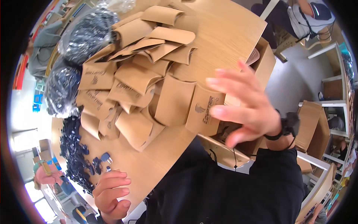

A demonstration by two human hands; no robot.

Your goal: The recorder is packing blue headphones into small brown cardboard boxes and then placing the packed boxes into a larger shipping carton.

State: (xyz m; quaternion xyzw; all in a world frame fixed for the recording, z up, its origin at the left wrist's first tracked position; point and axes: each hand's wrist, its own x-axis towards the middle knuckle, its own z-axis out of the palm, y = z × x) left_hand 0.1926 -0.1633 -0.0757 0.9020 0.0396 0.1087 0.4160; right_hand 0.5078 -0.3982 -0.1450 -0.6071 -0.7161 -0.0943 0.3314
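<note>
My right hand (246, 106) is open, fingers spread, above the right end of a pile of brown cardboard pillow boxes (173, 100). Nearest to it lies a printed pillow box (199, 108) at the table's edge; the fingertips overlap it in view, and I cannot tell whether they touch. My left hand (112, 192) is at the near left edge, fingers loosely bent and apart, with nothing visible in them. Just beyond it are a small black plug (106, 157) with metal pins and a heap of black cables with small connectors (74, 153).
Two clear plastic bags of dark items, one farther back (87, 35) and one nearer (61, 89), stand at the left. An open cardboard box (266, 71) stands against the wooden table's (227, 26) right edge. Another person (315, 18) sits at the far right.
</note>
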